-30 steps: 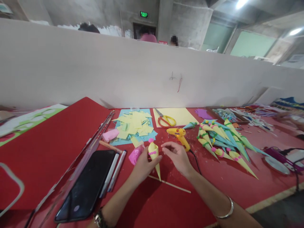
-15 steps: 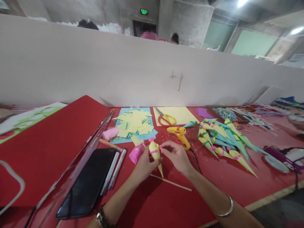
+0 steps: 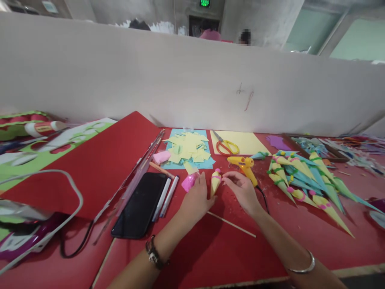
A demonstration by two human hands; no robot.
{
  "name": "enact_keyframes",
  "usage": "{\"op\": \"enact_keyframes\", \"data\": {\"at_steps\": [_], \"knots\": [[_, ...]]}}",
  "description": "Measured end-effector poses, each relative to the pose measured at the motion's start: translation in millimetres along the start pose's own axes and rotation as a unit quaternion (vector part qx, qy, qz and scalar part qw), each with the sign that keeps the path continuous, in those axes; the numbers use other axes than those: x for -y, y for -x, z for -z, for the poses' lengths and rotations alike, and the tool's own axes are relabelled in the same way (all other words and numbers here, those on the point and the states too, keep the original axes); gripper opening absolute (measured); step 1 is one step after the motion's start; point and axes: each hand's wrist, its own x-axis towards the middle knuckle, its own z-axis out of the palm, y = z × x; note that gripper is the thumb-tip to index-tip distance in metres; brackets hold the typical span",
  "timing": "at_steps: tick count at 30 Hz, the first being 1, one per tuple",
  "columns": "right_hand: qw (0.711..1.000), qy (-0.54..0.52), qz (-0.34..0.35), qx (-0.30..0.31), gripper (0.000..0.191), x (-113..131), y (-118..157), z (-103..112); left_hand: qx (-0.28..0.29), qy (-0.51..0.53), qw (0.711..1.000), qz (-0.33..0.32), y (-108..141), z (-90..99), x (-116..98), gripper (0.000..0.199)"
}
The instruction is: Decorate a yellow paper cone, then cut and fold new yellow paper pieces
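Note:
My left hand (image 3: 197,200) holds a small yellow paper cone (image 3: 215,182) with its point down, between thumb and fingers. The cone has a pink ball on top and a pink band round its upper part. Just right of the cone, my right hand (image 3: 240,190) has its thumb and index finger pinched together; whatever they hold is too small to make out. A pink lump in clear wrap (image 3: 189,182) lies beside my left fingers. Behind my right hand rests a yellow glue gun (image 3: 245,166).
Finished yellow and blue cones (image 3: 300,176) are piled at the right. A black phone (image 3: 140,206) and two white pens (image 3: 165,198) lie left of my hands. Scissors (image 3: 227,146), paper pieces (image 3: 189,148) and a thin stick (image 3: 231,224) are on the red table (image 3: 228,257).
The view has swung to the left, showing more of the table's left side. My left fingers have straightened somewhat, while the cone stays in that hand. My right hand remains pinched beside it.

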Motion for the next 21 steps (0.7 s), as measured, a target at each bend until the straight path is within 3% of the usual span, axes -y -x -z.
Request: {"op": "enact_keyframes", "data": {"at_steps": [6,14,18,21], "knots": [[1.000,-0.018,-0.001,-0.002,0.015,-2,-1,-1,0.004,-0.085,0.996,0.000,10,19.6,-5,0.061],[0.999,-0.029,-0.005,-0.038,0.014,5,-4,-2,0.025,-0.132,0.991,-0.016,-22,3.1,-28,0.055],[0.997,-0.044,0.006,-0.056,0.011,6,-5,-2,0.026,-0.086,0.996,-0.014,-29,-2.3,-20,0.040],[0.996,-0.054,0.015,-0.070,0.008,7,-6,-1,0.031,0.013,0.999,-0.039,-29,-4.5,-8,0.036]]}}
